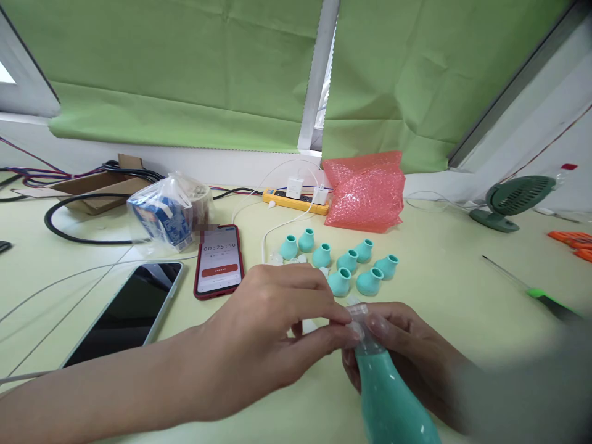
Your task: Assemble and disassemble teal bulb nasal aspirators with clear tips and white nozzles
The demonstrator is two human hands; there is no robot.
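My right hand (416,357) is wrapped round a teal rubber bulb (393,401) near the table's front edge, its neck pointing up. My left hand (263,345) pinches a small clear plastic tip (358,314) at the top of that neck, thumb and fingers pressed together. Just beyond my hands stand several small teal caps (345,262) in a loose group, with a few clear tips (277,259) lying beside them on the pale green table (439,271).
A red phone showing a timer (218,268) and a dark phone (127,311) lie at the left. Behind are a bagged blue carton (164,216), a cardboard box (97,188), a yellow power strip (296,200), pink bubble wrap (365,191), a green fan (513,200) and a green-handled screwdriver (541,296).
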